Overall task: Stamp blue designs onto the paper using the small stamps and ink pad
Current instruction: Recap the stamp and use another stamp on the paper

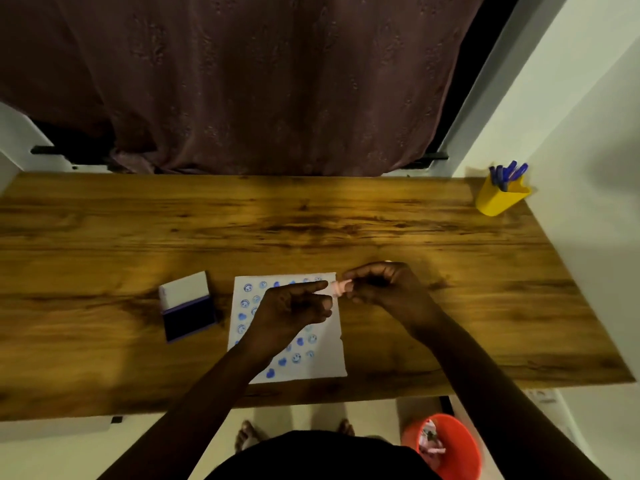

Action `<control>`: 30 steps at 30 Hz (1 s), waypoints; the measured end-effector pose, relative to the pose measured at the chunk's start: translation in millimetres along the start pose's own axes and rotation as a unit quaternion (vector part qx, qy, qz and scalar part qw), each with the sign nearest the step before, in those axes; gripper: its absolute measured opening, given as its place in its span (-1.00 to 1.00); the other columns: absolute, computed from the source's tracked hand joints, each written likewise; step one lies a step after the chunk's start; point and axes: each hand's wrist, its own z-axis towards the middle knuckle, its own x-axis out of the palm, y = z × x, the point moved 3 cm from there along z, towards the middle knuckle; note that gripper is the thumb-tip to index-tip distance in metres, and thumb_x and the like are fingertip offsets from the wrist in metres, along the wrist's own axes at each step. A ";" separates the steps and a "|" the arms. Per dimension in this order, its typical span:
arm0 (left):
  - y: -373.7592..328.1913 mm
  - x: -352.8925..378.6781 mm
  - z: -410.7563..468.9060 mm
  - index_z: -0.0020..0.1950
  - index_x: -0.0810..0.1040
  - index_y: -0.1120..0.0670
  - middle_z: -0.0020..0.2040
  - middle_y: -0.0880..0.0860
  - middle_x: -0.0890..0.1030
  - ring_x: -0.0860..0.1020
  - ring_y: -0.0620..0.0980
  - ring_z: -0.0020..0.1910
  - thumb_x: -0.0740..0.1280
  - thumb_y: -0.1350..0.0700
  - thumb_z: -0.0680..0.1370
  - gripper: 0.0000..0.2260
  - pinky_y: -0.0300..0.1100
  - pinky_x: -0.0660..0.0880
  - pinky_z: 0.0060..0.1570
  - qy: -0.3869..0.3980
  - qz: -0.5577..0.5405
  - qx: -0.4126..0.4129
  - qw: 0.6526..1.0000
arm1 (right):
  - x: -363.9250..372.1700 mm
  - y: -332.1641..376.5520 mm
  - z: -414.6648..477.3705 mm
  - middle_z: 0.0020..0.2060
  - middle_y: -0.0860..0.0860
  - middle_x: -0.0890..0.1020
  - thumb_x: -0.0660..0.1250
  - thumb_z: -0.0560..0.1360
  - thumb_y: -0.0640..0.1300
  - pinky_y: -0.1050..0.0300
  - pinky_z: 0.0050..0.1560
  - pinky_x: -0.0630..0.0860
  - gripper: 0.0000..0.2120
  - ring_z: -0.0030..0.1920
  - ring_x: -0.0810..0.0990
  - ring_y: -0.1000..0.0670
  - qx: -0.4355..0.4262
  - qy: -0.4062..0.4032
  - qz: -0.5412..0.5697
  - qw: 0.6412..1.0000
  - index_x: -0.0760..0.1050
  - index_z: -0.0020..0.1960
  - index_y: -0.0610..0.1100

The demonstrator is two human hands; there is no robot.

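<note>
So, hands: left hand (298,303) and right hand (377,282) meet, both pinching a small pink stamp (338,288)
stamp: over paper (332,355) top-right corner
ink pad (188,318): open, left of paper
risk: crowded sheet, overlapping prints likely

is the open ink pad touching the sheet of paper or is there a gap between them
Apart. The head view shows a strip of bare wooden table between the ink pad and the left edge of the paper.

Wooden bench (346,220) bearing stamped paper (325,341), open ink pad (187,306) to its left, yellow pen cup (498,199) at far right corner.
</note>
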 end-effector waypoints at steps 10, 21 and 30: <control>4.8 -38.5 -16.0 0.17 0.76 0.00 0.03 0.05 0.80 0.78 0.07 0.01 0.55 0.04 0.42 -0.68 -0.06 0.70 0.06 -0.061 -0.018 -0.003 0.998 | 57.6 0.5 14.3 -0.06 -0.05 0.79 0.62 0.40 -0.03 -0.06 0.07 0.71 -0.72 -0.02 0.78 -0.06 0.007 0.042 0.030 0.999 0.74 0.07 -0.09; 1.9 -76.5 -24.1 0.15 0.72 0.24 0.01 0.20 0.78 0.77 0.18 0.02 0.47 0.24 0.57 -0.82 -0.02 0.70 0.10 -0.112 -0.052 -0.002 0.992 | 77.0 15.5 35.4 -0.03 0.03 0.79 0.60 0.43 -0.20 0.26 0.01 0.66 -0.76 0.00 0.77 0.09 -0.103 0.043 -0.051 0.992 0.75 0.08 -0.17; 9.3 -140.2 -47.6 0.13 0.73 0.08 0.07 0.16 0.77 0.75 0.15 0.06 0.51 0.06 0.50 -0.78 0.10 0.69 0.10 -0.203 -0.091 0.035 0.974 | 135.2 16.4 59.7 -0.03 0.16 0.76 0.59 0.44 -0.05 0.25 -0.05 0.66 -0.80 -0.06 0.73 0.20 -0.099 0.066 -0.182 0.976 0.70 0.05 0.02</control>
